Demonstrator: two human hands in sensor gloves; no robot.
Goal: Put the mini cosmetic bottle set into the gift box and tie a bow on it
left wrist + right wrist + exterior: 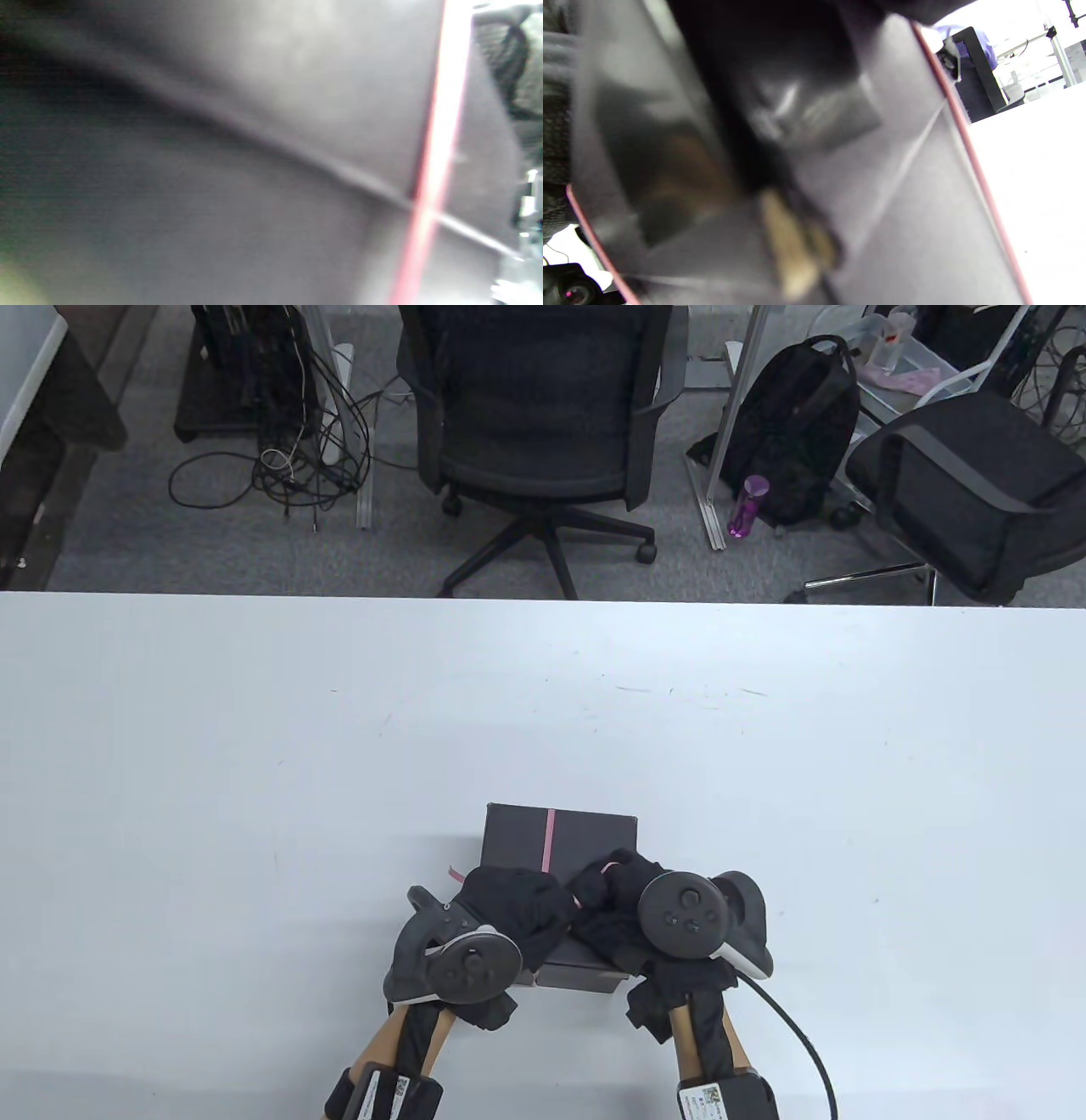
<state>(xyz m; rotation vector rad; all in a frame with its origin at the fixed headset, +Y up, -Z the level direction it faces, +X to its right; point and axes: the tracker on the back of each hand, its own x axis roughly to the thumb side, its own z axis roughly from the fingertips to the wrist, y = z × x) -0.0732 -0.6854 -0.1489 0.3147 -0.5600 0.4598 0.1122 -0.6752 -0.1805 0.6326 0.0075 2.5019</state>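
Sitting right at the near edge of the table (254, 729), both hands are working on top of the box (517, 836), so that's where all the action is. The left hand (509, 912) is lying over the box's near-left part and the right hand (615, 903) over its near-right part, each with a tracker (462, 959) riding on its back. The pink ribbon (549, 840) is running straight up the lid's far half, a loop of it is showing by the right hand's fingers (619, 869), and a short loose end is poking out left of the box. Honestly can't tell how tight either hand is holding, the gloves are just dark blobs from above and both wrist cams are blurry. In the left wrist view the ribbon is crossing a box edge. In the right wrist view the box is filling most of the picture, with ribbon along its edges. The lid is on, so no bottles are showing.

Past the table's far edge, an office chair (543, 415) is standing on grey carpet with a cable tangle (288, 449) to its left. A backpack (797, 432) and a purple bottle (747, 504) are sitting to its right, then a second chair (967, 483).
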